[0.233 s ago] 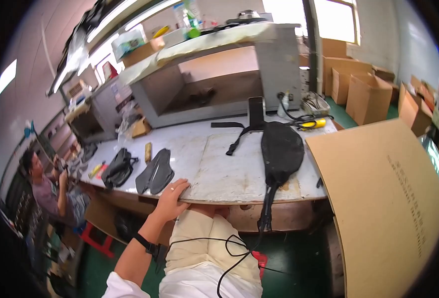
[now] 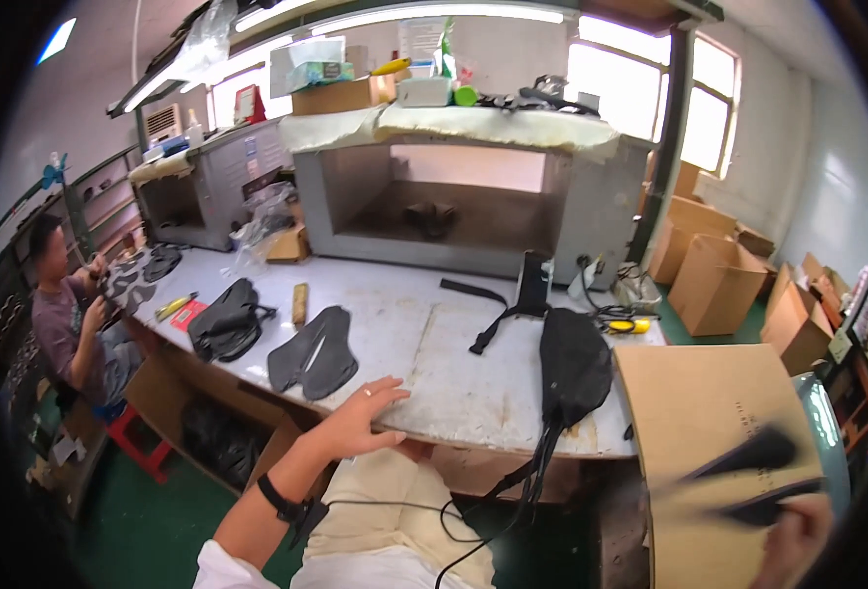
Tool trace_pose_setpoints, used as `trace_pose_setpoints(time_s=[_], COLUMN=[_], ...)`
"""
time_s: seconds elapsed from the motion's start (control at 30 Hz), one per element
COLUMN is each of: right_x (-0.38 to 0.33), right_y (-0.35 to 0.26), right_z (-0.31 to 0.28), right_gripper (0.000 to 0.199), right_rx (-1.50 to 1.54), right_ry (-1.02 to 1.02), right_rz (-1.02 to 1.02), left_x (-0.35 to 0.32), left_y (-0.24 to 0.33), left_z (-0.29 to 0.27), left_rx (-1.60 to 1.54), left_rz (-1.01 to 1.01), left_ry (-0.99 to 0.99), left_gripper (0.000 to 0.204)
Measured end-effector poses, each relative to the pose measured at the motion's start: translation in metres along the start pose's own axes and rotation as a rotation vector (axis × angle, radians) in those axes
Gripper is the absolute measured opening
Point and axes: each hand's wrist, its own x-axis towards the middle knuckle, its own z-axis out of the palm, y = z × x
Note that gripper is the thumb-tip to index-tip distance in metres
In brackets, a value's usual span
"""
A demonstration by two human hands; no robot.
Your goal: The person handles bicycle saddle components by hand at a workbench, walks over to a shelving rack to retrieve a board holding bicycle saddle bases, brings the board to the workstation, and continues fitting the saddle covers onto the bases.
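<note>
My left hand (image 2: 367, 420) is at the table's front edge, fingers stretched out and holding nothing. Just beyond it lies a dark grey shaped pad (image 2: 296, 355) with a slit down its middle. Over at the lower right, my right hand (image 2: 802, 538), smeared by motion, grips a black flat piece (image 2: 748, 456). This piece shows as two long dark lobes above the cardboard; blur hides its exact shape. A black pouch (image 2: 573, 365) with straps lies on the right of the table, its webbing hanging over the edge.
A large cardboard sheet (image 2: 713, 393) adjoins the table's right side. A black bag (image 2: 230, 322) and a small yellowish block (image 2: 300, 304) lie to the left. Behind stands a grey open-fronted box (image 2: 591, 216). A person (image 2: 66, 314) sits working at the far left. Cartons (image 2: 718, 285) stand back right.
My right hand has come into view at the lower right with the black flat piece. My left hand's fingers have spread. The whole view has shifted, with the table now lower.
</note>
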Motion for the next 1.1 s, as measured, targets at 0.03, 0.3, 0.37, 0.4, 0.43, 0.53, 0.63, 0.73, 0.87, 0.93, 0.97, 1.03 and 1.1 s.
trace_pose_setpoints(time_s=[0.03,0.3,0.37,0.4,0.43,0.53,0.63,0.73,0.87,0.93,0.97,1.03,1.1], right_x=[0.003,0.063,0.062,0.062,0.062,0.056,0.048,0.043,0.041,0.037,0.037,0.032,0.010], right_y=[-0.014,0.004,0.012,0.014,0.016,0.034,0.032,0.038,0.040,0.053,0.060,0.085,0.081], right_z=[0.046,0.340,0.396,0.423,0.446,0.502,0.550,0.571,0.579,0.571,0.562,0.541,0.522], right_gripper=[0.015,0.067,0.077,0.081,0.083,0.079,0.085,0.095,0.110,0.100,0.077,0.042,0.031], right_rx=[-0.162,0.589,0.729,0.798,0.832,0.729,0.593,0.573,0.458,0.702,0.773,0.925,0.734], right_ry=[-0.159,-0.867,-0.845,-0.844,-0.870,-1.055,-1.308,-1.438,-1.483,-1.254,-0.999,-0.609,-0.684], right_rz=[-0.047,0.512,0.623,0.657,0.772,0.973,1.050,0.971,0.811,0.958,1.062,1.078,0.772], left_x=[0.009,0.020,0.020,0.019,0.017,0.028,0.039,0.054,0.046,0.041,0.041,0.052,0.057], left_y=[0.011,0.005,-0.019,-0.030,-0.040,-0.052,-0.085,-0.092,-0.099,-0.099,-0.093,-0.080,-0.071], left_z=[-0.004,-0.001,-0.006,-0.010,-0.015,-0.047,-0.061,-0.074,-0.044,-0.034,-0.032,-0.032,-0.021], left_rx=[-0.106,-1.428,-1.571,-1.585,-1.665,-1.606,-1.265,-1.197,-1.354,-1.363,-1.456,-1.670,-1.769], left_rz=[0.039,-0.477,-0.565,-0.581,-0.546,-0.576,-0.441,-0.669,-0.553,-0.546,-0.664,-0.886,-0.879], left_ry=[0.047,0.155,-0.001,0.018,-0.012,0.010,-0.136,-0.260,-0.142,-0.124,0.190,0.839,1.024], left_gripper=[0.059,0.045,0.053,0.053,0.052,0.048,0.037,0.033,0.029,0.024,0.021,0.016,0.019])
